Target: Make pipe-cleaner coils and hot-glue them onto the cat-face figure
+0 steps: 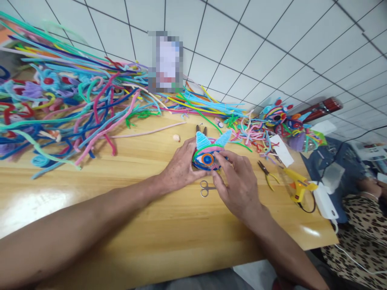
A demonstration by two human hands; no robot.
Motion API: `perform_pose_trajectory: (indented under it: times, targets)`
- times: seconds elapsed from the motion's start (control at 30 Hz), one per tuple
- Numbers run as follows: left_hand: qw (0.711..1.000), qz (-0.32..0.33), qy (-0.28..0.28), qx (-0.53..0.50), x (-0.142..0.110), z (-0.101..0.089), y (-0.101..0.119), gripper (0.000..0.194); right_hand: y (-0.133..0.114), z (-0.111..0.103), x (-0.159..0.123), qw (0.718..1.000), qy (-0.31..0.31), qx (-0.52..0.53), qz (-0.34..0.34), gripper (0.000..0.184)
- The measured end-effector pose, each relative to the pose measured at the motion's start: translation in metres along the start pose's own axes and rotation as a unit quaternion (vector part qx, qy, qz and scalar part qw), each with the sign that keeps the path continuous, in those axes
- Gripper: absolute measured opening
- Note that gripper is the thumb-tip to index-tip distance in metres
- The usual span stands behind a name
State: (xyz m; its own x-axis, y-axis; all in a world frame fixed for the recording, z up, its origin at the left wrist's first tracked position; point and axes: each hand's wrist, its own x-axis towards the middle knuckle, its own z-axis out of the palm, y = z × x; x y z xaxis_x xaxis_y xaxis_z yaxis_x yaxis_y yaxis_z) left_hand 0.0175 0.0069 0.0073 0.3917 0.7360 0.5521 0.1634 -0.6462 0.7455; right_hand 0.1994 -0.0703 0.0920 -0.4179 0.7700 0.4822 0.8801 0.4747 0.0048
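Observation:
A pipe-cleaner animal head [200,156] with two light-blue pointed ears and an orange-and-blue eye is held above the middle of the table. My left hand [180,165] is closed around its left side, thumb along the lower edge. The fingers of my right hand [240,181] are bent onto its front right part, with the thumb at the bottom edge. Those fingers cover the right half of the face, so I cannot see whether a small piece is between them. Small scissors [204,188] lie just below, partly behind my right hand. Dark-handled pliers [201,129] lie behind the ears.
Loose pipe cleaners [99,100] heap at the left and along the tiled wall [229,48]. Yellow-handled pliers [267,175] and a yellow glue gun [298,185] lie right. Finished colourful heads [276,112] stand behind them. A person in leopard print [363,225] sits at the right.

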Motion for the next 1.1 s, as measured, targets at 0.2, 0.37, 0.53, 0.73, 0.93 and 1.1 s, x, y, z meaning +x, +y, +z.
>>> perform_pose_trajectory:
  times: [0.2, 0.37, 0.53, 0.73, 0.93, 1.1]
  targets:
    - [1.000, -0.020, -0.011, -0.006, 0.000, -0.001, 0.000, 0.076, 0.000, 0.001, 0.000, 1.000, 0.000, -0.009, -0.003, 0.054]
    - [1.000, -0.008, -0.005, -0.001, 0.000, 0.000, -0.001, 0.076, -0.001, 0.001, 0.000, 1.000, -0.003, -0.013, -0.009, 0.053]
    - [1.000, -0.026, -0.008, -0.008, 0.000, 0.000, 0.001, 0.077, 0.001, -0.010, 0.001, 0.999, 0.040, 0.018, 0.020, 0.066]
    - [1.000, -0.020, -0.003, -0.011, 0.000, -0.001, 0.003, 0.073, 0.004, -0.010, 0.004, 1.000, 0.027, 0.003, 0.006, 0.056]
    - [1.000, -0.004, 0.001, -0.004, 0.001, -0.001, 0.002, 0.072, 0.003, 0.000, 0.002, 1.000, 0.005, -0.006, -0.008, 0.044]
    - [1.000, -0.003, -0.001, -0.005, 0.000, 0.001, -0.002, 0.074, 0.004, -0.001, 0.001, 1.000, -0.015, -0.020, -0.013, 0.045]
